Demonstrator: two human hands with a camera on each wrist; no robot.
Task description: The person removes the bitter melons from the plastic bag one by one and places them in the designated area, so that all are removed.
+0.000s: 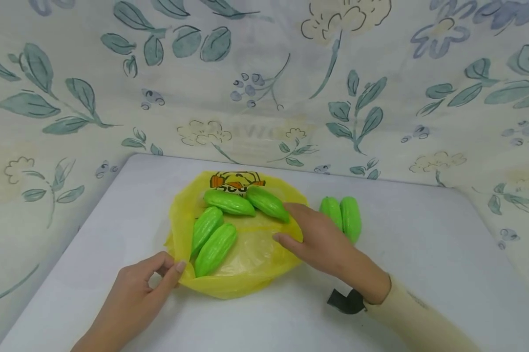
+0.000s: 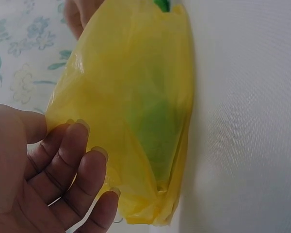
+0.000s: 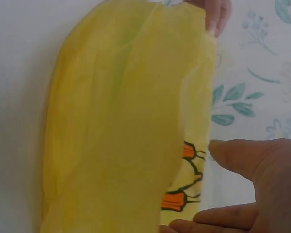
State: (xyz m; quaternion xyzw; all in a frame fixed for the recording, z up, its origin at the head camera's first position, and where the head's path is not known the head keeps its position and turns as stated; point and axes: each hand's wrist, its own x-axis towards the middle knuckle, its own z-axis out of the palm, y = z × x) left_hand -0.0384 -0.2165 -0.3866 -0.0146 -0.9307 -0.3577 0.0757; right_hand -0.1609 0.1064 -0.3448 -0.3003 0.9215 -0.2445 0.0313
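Observation:
A yellow plastic bag (image 1: 246,286) lies with its mouth spread wide, black and orange print on its far inner side. Several bright green, ridged, gourd-like vegetables (image 1: 216,249) are inside, in its left and far parts. At the near left rim, my left hand (image 1: 137,288) pinches the bag's edge between thumb and fingers. My right hand (image 1: 319,237) reaches over the right rim, its fingertips beside the rightmost green vegetable (image 1: 267,203) in the bag. In the right wrist view, its thumb (image 3: 237,155) stands apart from the fingers; the bag partly hides the fingertips.
Two more green vegetables (image 1: 351,220) lie side by side on the white table (image 1: 422,254), right of the bag. A black strap (image 1: 347,300) shows by the right wrist. Leaf-and-flower patterned cloth (image 1: 264,98) rises behind the table.

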